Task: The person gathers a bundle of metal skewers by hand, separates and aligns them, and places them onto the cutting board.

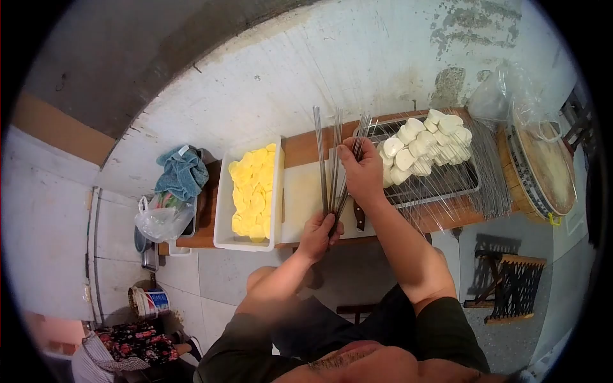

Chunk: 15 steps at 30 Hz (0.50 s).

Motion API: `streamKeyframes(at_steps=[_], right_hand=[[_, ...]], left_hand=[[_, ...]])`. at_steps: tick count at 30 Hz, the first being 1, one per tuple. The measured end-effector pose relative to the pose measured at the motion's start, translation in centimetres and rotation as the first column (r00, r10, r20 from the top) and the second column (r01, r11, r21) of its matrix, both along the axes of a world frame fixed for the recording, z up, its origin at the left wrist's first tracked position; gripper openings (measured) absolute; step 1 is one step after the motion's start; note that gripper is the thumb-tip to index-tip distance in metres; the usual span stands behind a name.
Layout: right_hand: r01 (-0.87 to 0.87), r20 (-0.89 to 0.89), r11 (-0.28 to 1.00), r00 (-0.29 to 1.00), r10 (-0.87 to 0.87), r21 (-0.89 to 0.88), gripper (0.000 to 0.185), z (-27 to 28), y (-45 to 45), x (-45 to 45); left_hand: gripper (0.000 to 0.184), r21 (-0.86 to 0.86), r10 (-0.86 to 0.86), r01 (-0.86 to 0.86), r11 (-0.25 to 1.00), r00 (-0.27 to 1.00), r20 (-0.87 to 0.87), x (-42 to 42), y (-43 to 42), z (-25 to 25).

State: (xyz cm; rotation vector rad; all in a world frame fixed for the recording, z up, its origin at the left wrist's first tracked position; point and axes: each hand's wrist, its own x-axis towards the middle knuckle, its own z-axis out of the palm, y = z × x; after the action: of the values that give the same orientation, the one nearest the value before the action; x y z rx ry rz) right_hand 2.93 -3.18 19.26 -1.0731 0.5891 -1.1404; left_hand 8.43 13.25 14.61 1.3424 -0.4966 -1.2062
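Note:
My left hand [317, 235] is closed around the lower ends of several thin metal skewers [321, 159], which fan out upward in separate groups. My right hand [364, 171] pinches the rightmost group higher up, just left of the tray. Beneath the skewers lies a pale cutting board [300, 198]. A knife [360, 219] with a dark riveted handle rests on it below my right hand; its blade is hidden. Left of the board stands a white plastic tub [278, 210] holding thin yellow round slices [252, 191].
At right, a metal tray [476, 182] bears skewered white slices [421, 147]. Beyond it are more loose skewers [491, 169] and a round wooden-sided container [543, 166]. A blue cloth [181, 172] and plastic bag [163, 217] sit at left. A folding stool [511, 287] stands on the floor.

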Motion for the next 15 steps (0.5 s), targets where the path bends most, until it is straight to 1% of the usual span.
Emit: streamKeyframes(at_steps=[2,4,8,11,15], right_hand=[[-0.027,-0.019,1.000,0.999,0.027,-0.001,0.010,-0.1,-0.1,-0.1],[-0.052,-0.032,0.999,0.998,0.052,0.000,0.011,0.0,-0.2,-0.2],[-0.052,0.021,0.999,0.998,0.052,-0.001,0.011,-0.3,-0.2,-0.1],[-0.040,0.029,0.999,0.999,0.040,-0.003,0.011,-0.1,-0.1,-0.1],[-0.052,0.028,0.999,0.998,0.051,0.015,0.011,-0.5,-0.2,-0.1]], left_hand=[[0.012,0.029,0.001,-0.001,1.000,1.000,0.001,-0.1,-0.1,0.4],[0.012,0.018,0.003,-0.003,1.000,1.000,0.002,-0.2,0.0,0.6],[0.013,0.014,0.000,0.001,1.000,1.000,-0.027,-0.3,0.1,0.7],[0.017,-0.023,-0.049,0.048,0.999,0.997,-0.055,0.6,0.4,-0.7],[0.015,0.026,0.012,-0.011,1.000,1.000,-0.020,-0.3,0.0,0.8]])
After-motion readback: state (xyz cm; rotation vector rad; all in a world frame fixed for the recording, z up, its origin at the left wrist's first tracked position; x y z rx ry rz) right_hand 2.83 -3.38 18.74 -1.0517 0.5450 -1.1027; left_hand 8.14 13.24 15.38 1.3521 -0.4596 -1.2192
